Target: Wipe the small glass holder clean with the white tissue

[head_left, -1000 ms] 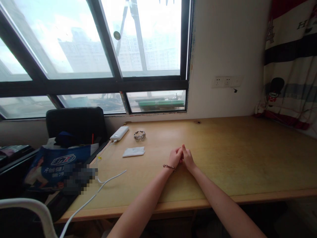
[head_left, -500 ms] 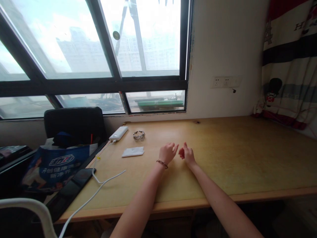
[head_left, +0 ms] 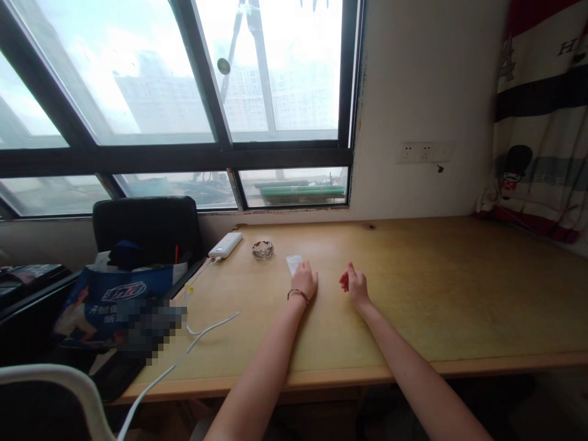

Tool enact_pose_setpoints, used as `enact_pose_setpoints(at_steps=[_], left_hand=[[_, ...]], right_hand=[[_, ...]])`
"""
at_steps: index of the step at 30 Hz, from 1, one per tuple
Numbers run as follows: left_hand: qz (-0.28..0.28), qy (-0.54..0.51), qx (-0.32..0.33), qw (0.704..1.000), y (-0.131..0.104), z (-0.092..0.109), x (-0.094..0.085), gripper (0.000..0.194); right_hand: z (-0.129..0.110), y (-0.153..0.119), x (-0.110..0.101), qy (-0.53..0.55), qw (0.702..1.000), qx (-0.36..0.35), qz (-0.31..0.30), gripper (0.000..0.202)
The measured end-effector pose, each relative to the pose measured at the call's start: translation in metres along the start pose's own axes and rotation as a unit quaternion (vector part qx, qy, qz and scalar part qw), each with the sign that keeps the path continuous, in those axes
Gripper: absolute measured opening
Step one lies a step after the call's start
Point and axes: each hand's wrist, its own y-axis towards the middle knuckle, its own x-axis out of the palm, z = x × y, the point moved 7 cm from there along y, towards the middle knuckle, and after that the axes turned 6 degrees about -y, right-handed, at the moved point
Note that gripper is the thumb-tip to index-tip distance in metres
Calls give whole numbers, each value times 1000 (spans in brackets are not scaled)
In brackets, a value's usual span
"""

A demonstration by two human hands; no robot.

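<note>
White tissue pad (head_left: 294,264) lies at frame center on the wooden counter (head_left: 459,288), under your left hand (head_left: 304,280); its fingers rest flat on the pad. Your right hand (head_left: 354,285) sits nearby, loosely curled, holding nothing.

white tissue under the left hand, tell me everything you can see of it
The white tissue is a small, flat, pale piece that looks like soft folded paper or cloth. It lies on the wooden desk, right of the glass ashtray. Only its far end shows; the rest is hidden under the left hand, whose fingers rest on it. The right hand is apart from it. No print or marking can be made out.
</note>
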Motion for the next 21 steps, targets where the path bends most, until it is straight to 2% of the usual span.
enact_pose_setpoints(at_steps=[3, 5, 10, 13, 15, 17, 19, 21], left_hand=[[-38, -55, 92, 994, -11, 38, 14, 29], [-43, -79, 112, 990, -16, 49, 18, 24], [-40, -137, 72, 987, -14, 41, 18, 11], [-3, -226, 63, 972, -10, 38, 10, 12], [37, -332, 50, 941, -10, 37, 1, 11], [60, -454, 22, 889, -10, 37, -4, 12], [57, -553, -8, 831, -11, 40, -5, 16], [33, -613, -32, 789, -13, 46, -2, 19]], right_hand=[[3, 4, -6, 32, 999, 20, 23, 61], [6, 6, -11, 53, 997, 36, 43, 61], [11, 8, -17, 89, 991, 59, 78, 59], [16, 10, -17, 102, 989, 74, 81, 58], [20, 11, -14, 102, 988, 92, 72, 53], [24, 11, -7, 99, 989, 108, 36, 44], [22, 10, 4, 110, 988, 103, -21, 37], [15, 8, 12, 130, 987, 73, -62, 34]])
